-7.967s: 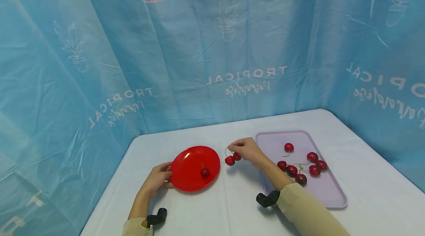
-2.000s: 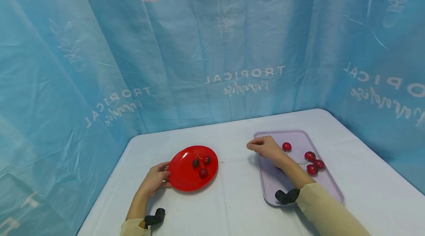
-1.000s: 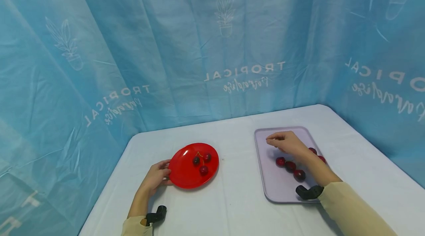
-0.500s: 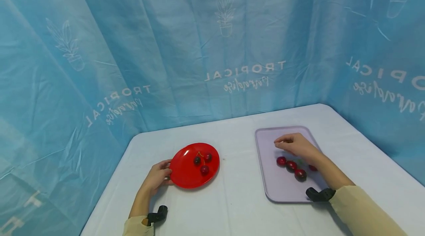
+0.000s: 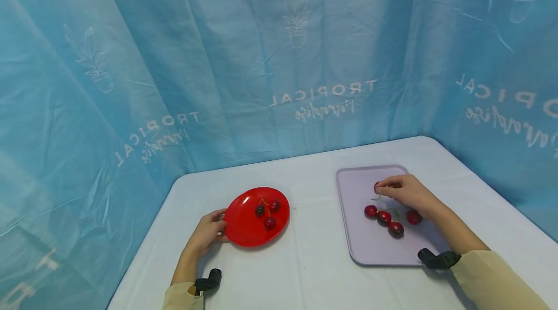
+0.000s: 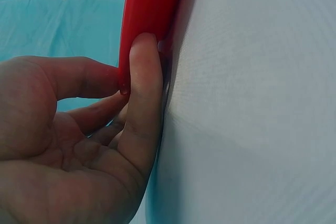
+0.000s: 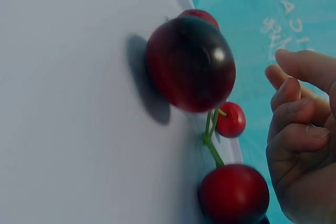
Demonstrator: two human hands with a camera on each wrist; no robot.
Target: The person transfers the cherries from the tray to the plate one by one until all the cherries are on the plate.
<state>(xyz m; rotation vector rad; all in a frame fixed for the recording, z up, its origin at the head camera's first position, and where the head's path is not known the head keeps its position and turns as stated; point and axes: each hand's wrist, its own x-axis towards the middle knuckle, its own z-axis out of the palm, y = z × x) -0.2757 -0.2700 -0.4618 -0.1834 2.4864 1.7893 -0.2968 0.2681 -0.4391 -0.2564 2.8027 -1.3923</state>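
Observation:
My left hand (image 5: 207, 232) pinches the left rim of a round red plate (image 5: 240, 225). In the left wrist view, fingers lie on both sides of the plate's edge (image 6: 149, 9). Three dark red cherries (image 5: 270, 223) rest on the plate, two with joined stems. My right hand (image 5: 405, 191) hovers empty over a pale purple tray (image 5: 362, 252), fingers loosely curled. Its fingertips overlap a cherry (image 5: 377, 186) at the tray's back. Several more cherries with green stems lie in the tray; a dark cherry (image 7: 191, 64) looms large in the right wrist view. My right forearm hides part of the tray.
A white-covered table (image 5: 318, 232) carries both plate and tray, with a gap between them. Blue printed curtain (image 5: 244, 68) hangs behind and at both sides. A black wrist mount (image 5: 438, 258) sticks out from my right wrist, low over the tray's front edge.
Eight seconds ago my right hand held a pair of cherries between plate and tray; these now lie on the plate. That hand has moved right, across the tray. My left hand stays on the rim.

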